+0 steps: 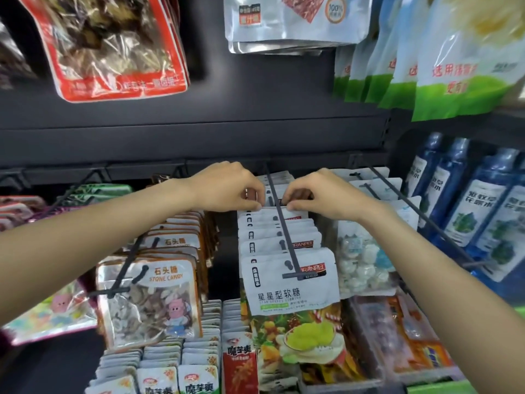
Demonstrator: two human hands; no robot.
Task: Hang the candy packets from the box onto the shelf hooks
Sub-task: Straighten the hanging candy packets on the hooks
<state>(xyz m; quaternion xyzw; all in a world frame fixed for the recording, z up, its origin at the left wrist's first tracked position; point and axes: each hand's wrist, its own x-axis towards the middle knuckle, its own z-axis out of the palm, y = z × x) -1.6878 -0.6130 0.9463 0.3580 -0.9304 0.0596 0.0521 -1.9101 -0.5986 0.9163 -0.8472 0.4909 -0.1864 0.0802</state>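
Left hand (227,187) and right hand (321,194) each pinch a top corner of a white star-gummy candy packet (272,210) far back on the dark metal shelf hook (281,231); risk: uneven push could tear its hang hole.

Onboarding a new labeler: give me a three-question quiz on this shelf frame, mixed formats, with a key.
1. True or false: both hands pinch the top edge of a white candy packet far back on the centre hook.
2. Which product hangs on the hook left of the white packets? A) Stone Candy B) blue bottles C) green-and-white bags
3. Fill in: the right hand sits to the ____ of the hook rod, the left hand on the other side.

Key: 1 true; 2 A, the Stone Candy packets; 3 right.
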